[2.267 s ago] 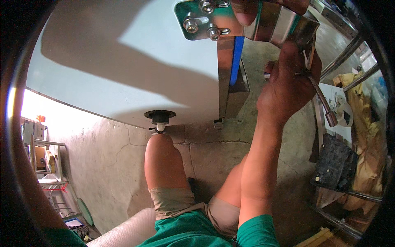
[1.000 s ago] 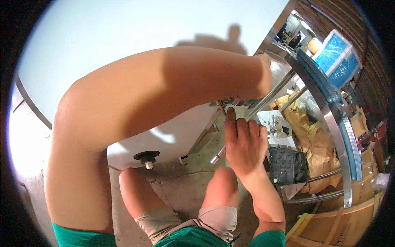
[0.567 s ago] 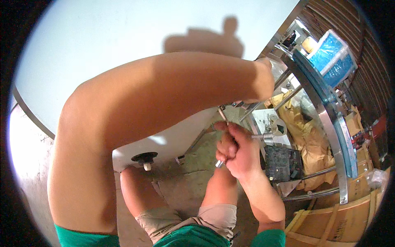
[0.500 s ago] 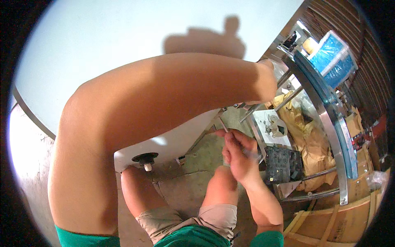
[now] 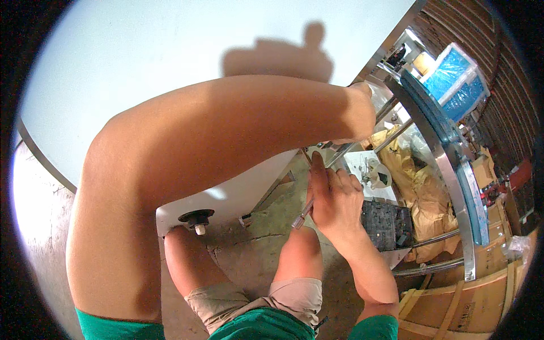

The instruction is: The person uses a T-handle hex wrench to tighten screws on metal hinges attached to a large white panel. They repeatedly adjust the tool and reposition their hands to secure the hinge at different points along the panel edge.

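My left arm reaches across a large white panel (image 5: 170, 34). My left hand (image 5: 361, 112) is at the panel's far right corner, beside the metal tubes of a frame (image 5: 467, 226); its fingers are mostly hidden. Just below it, my right hand (image 5: 335, 198) is closed round a slim metal socket wrench (image 5: 302, 218). One end of the wrench, shaped like a socket, sticks out toward my knee. A thin metal part shows above the right thumb, by the panel's edge; whether it belongs to the wrench is unclear.
A black round foot with a white tip (image 5: 196, 219) stands out from the panel near my left knee. Right of my hand are a black tool case (image 5: 386, 225), brown paper (image 5: 430, 198) and a white plastic roll (image 5: 379, 174). Wooden crating (image 5: 453, 300) and a blue wrapped box (image 5: 458, 82) lie beyond.
My right hand has moved up toward the left hand and turned, so the wrench's socket end now points down and left. The left arm has hardly moved.
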